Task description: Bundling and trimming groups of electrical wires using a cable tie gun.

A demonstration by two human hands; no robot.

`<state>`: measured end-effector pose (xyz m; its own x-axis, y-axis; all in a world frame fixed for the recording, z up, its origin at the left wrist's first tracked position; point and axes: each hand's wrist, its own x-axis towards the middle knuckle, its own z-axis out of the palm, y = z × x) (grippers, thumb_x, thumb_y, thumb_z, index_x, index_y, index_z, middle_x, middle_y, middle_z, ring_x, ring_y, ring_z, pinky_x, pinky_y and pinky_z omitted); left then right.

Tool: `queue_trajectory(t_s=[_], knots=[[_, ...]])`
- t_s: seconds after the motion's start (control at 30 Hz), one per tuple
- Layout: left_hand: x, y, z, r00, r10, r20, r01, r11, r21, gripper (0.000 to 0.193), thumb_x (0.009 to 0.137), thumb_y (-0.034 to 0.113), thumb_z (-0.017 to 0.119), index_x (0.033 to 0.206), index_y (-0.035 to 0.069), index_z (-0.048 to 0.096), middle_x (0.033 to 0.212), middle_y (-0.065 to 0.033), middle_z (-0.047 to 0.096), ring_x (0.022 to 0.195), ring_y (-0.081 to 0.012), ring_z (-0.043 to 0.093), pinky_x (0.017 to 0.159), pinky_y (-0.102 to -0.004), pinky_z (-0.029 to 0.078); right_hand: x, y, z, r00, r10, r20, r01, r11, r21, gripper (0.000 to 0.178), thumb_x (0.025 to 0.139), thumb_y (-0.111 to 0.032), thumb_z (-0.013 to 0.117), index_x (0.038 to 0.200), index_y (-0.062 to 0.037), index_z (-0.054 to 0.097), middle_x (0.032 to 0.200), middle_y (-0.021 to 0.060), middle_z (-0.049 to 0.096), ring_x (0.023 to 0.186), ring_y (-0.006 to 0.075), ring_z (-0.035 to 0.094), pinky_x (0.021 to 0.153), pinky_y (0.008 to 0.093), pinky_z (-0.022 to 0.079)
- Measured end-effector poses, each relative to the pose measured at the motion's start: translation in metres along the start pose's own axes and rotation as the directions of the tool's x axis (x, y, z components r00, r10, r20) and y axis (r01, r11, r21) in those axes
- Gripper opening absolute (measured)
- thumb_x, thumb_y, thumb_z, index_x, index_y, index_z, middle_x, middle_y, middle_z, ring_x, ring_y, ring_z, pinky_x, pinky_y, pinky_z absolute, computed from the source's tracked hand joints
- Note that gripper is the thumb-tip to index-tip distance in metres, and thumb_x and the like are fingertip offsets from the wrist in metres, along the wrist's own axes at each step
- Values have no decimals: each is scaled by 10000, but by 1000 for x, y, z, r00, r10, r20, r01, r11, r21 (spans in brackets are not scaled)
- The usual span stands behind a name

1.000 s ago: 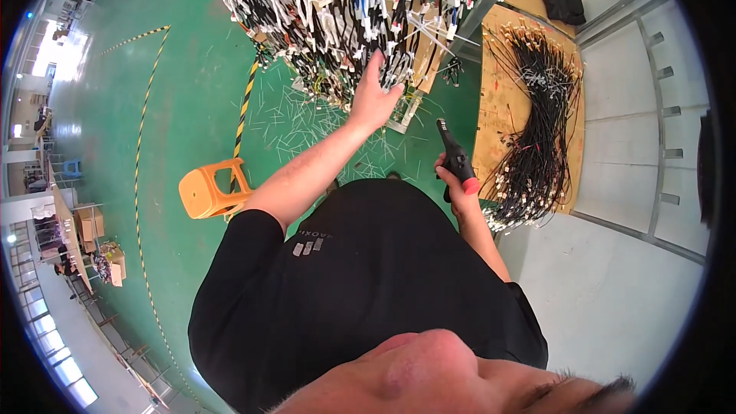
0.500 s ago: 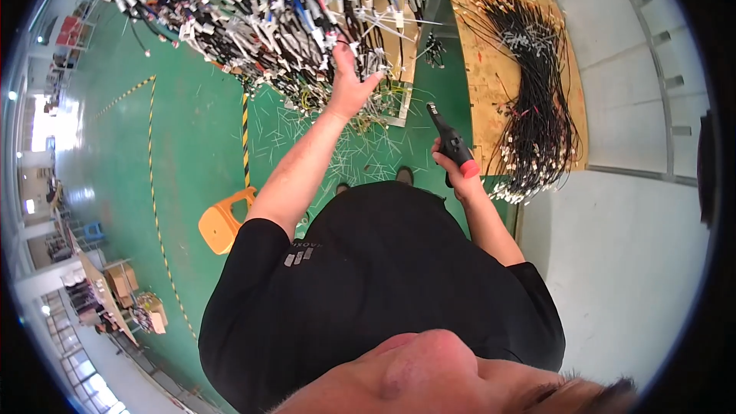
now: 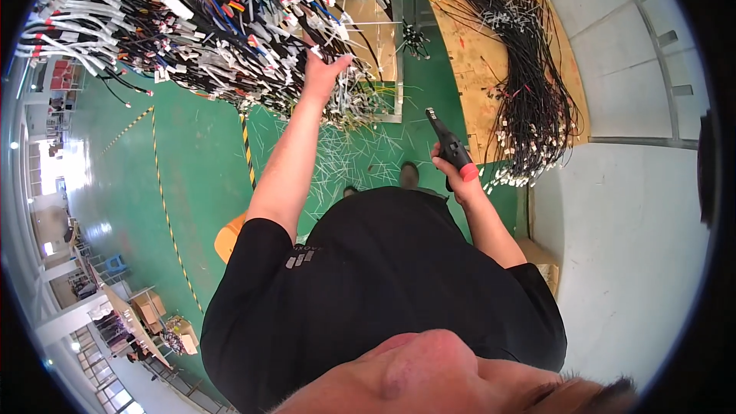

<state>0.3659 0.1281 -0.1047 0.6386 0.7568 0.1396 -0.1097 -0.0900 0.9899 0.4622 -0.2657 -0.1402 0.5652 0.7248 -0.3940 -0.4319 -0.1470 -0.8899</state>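
Note:
A thick mass of wire harnesses (image 3: 207,54), mixed black, white and coloured with many connectors, fills the upper left. My left hand (image 3: 320,80) reaches into its near right part. Its thumb is spread from the fingers, whose tips are partly hidden among the wires; no firm grip shows. White cable ties (image 3: 376,24) stick out near that hand. My right hand (image 3: 464,184) is wrapped round a black cable tie gun (image 3: 449,147) with a red rear end. The gun's nose points up and away from me, apart from the harnesses.
On the right, a bundle of black cables (image 3: 529,69) lies on a wooden board (image 3: 464,69), its white connectors hanging over the near edge. Clipped white strips (image 3: 345,157) litter the green floor. An orange stool (image 3: 228,238) stands by my left arm, partly hidden. A pale wall (image 3: 629,215) runs along the right.
My left hand has shifted left along the harnesses, its fingers further in among the wires. The view has turned slightly. My right hand keeps hold of the cable tie gun, nearly unmoved.

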Motion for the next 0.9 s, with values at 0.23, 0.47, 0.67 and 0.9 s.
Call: queue_trajectory(t_s=[0.23,0.47,0.67,0.9], knots=[[10,22,24,986,-100,137,109,992,-65,608,806,114,881,1369,45,663,1272,-28,714,1142,-172,650,1048,-339,498,-2,-11,-6,1000,-16,-1,16,1000,6,372,910,10,773,1264,-40,667,1141,44,706,1108,172,666,1021,344,511],[-43,67,63,942,-95,322,182,950,-253,577,835,167,878,1362,51,674,1129,-26,755,1057,-144,683,960,-326,546,7,-45,-5,995,-103,2,103,994,45,400,934,-9,740,1312,-62,622,1161,34,684,1135,175,639,1036,351,485],[-64,41,58,993,-116,34,120,969,-216,187,1020,210,715,1086,39,679,924,-49,715,929,-187,711,905,-364,564,18,-70,6,975,-215,48,214,976,34,422,930,13,728,1329,-60,609,1149,36,676,1145,168,635,1043,344,484],[-63,9,-9,993,-115,-6,114,982,152,301,921,242,819,1092,15,721,962,-74,764,879,-201,741,867,-375,570,-2,-43,20,981,-184,57,180,981,71,377,933,-15,761,1289,-57,644,1151,37,697,1142,168,653,1048,336,491]])
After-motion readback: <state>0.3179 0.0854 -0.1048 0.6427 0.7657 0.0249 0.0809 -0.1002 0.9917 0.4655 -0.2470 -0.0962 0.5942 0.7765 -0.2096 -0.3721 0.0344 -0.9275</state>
